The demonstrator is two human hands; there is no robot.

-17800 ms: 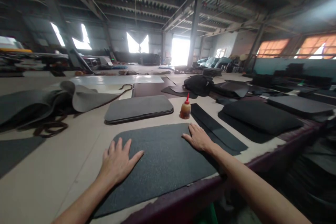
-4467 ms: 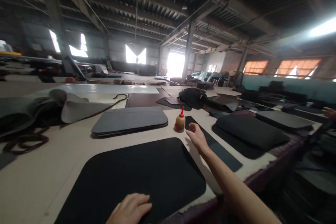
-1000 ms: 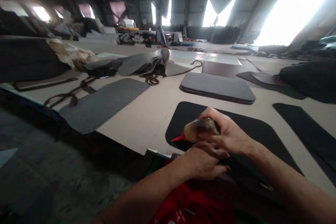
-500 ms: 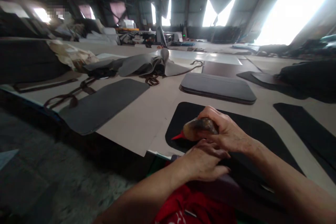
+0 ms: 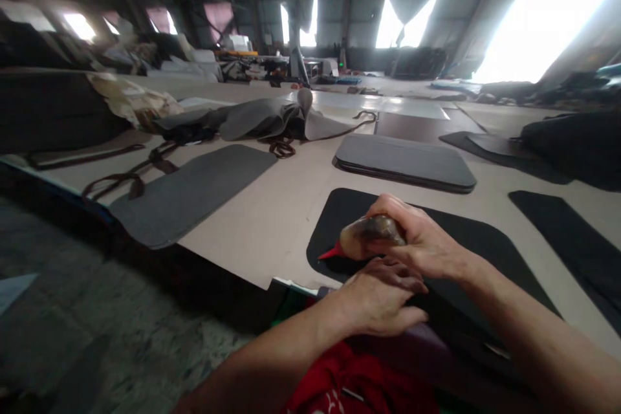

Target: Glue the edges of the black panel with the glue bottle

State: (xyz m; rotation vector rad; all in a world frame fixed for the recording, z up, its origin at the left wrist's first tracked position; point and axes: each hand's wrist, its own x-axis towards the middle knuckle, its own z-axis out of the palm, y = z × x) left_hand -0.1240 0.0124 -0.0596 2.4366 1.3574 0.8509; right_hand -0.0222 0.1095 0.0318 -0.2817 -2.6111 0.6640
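My right hand [image 5: 412,233] is wrapped round a squeeze bottle [image 5: 361,237] with a stained, yellowish-brown body. The bottle is tilted, and its pointed red nozzle [image 5: 330,251] reaches down to the left end of a black panel [image 5: 466,233] with rounded corners. What is in the bottle does not show. Just below the bottle lies my left hand [image 5: 383,297], its fingers stretched out over the near edge of the panel and its thumb apart. The fingertips of my left hand sit close under my right hand.
Behind the black panel is a stack of grey rounded panels [image 5: 405,162]. A larger grey sheet [image 5: 194,194] lies to the left, beside brown straps [image 5: 114,184]. Folded grey material [image 5: 262,118] is heaped farther back. A dark strip [image 5: 567,233] lies at the right. The table edge [image 5: 223,268] runs close in front.
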